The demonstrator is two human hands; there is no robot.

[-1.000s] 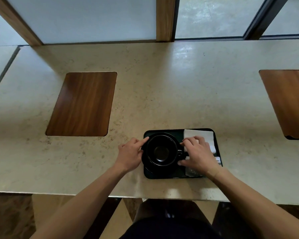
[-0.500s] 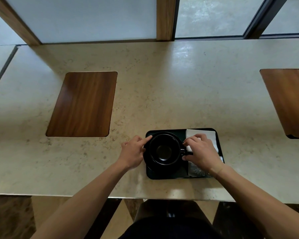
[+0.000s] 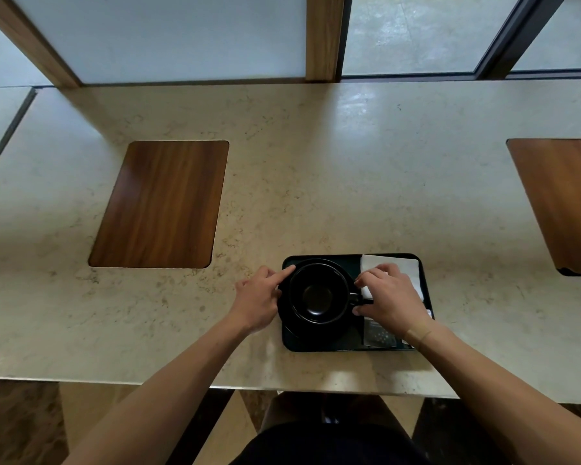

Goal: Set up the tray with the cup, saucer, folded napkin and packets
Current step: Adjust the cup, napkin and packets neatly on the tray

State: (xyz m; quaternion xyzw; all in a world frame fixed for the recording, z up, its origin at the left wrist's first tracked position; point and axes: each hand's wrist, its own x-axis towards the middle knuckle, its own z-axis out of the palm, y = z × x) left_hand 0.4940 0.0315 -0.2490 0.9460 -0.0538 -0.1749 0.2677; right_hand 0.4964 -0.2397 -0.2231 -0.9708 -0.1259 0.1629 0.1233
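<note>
- One black tray (image 3: 425, 290) lies near the front edge of the stone counter (image 3: 349, 169).
- On its left half, one black cup (image 3: 317, 293) sits on one saucer (image 3: 289, 325).
- One white napkin (image 3: 406, 268) lies at the tray's far right; one dark packet (image 3: 378, 337) shows at near right.
- The left hand (image 3: 257, 300) touches the saucer's rim, forefinger straight.
- The right hand (image 3: 391, 300) pinches the cup's handle.
- Two wooden panels (image 3: 158, 204) are set into the counter.

We have a single head-worn view, looking forward and steeply down across the desk (image 3: 316, 182) toward the windows (image 3: 413, 31) at its far edge. The tray (image 3: 319, 345) sits near, low of centre, both forearms entering from the bottom.
</note>
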